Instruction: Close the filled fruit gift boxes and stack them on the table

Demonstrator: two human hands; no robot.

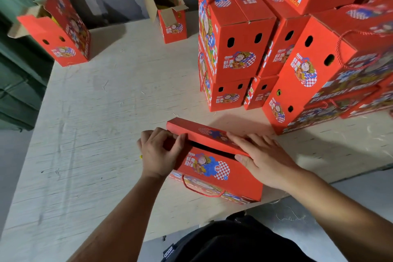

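Stack of closed boxes [244,34] behind; left hand [158,153] grips flap [204,134], right hand [261,155] flat.

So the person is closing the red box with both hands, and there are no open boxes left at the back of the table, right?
Not quite. Both hands, left hand and right hand, are closing the red box, but the head view shows two open boxes at the back.

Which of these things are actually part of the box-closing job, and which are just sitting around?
Part of the job:
box being closed
left hand
right hand
stack of closed boxes
two open boxes
table

Just there:
green crates
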